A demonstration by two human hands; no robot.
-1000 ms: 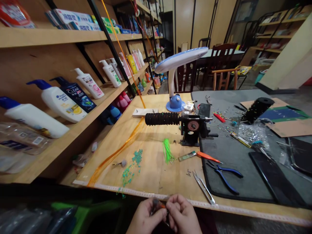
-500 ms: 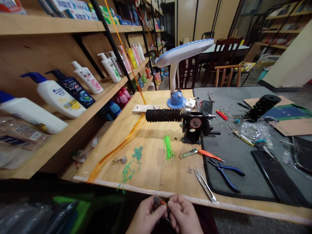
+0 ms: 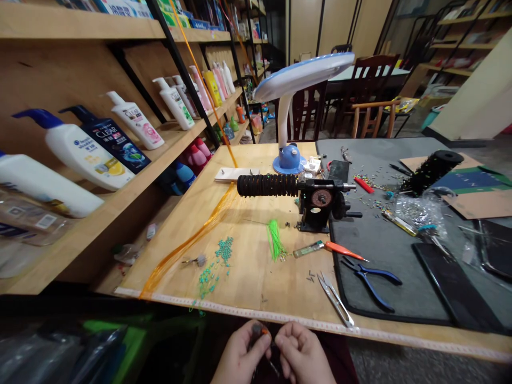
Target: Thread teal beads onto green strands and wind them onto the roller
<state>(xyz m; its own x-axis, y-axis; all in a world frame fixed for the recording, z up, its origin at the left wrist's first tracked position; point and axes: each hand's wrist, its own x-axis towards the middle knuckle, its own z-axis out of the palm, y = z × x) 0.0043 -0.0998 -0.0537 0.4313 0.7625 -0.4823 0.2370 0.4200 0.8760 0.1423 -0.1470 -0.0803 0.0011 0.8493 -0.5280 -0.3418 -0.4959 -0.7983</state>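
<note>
Below the front edge of the table, my left hand is closed round a small dark thing with an orange end; most of it is hidden by my fingers. Beside it, with a narrow gap between, my right hand has its thumb and forefinger pinched together. What that pinch holds, if anything, is too small to make out. Nearest on the tabletop are silver thread snips, blue-handled pliers, an orange-handled tool and a bundle of green line.
A black hand-cranked winder with a ridged roller stands mid-table, before a blue and white lamp. Orange threads and turquoise beads lie left. A grey mat covers the right side. Shelves of bottles line the left.
My hands have drawn slightly apart, opening a small gap between the fingertips. Less of the orange part shows at my left hand. The camera view has shifted a little.
</note>
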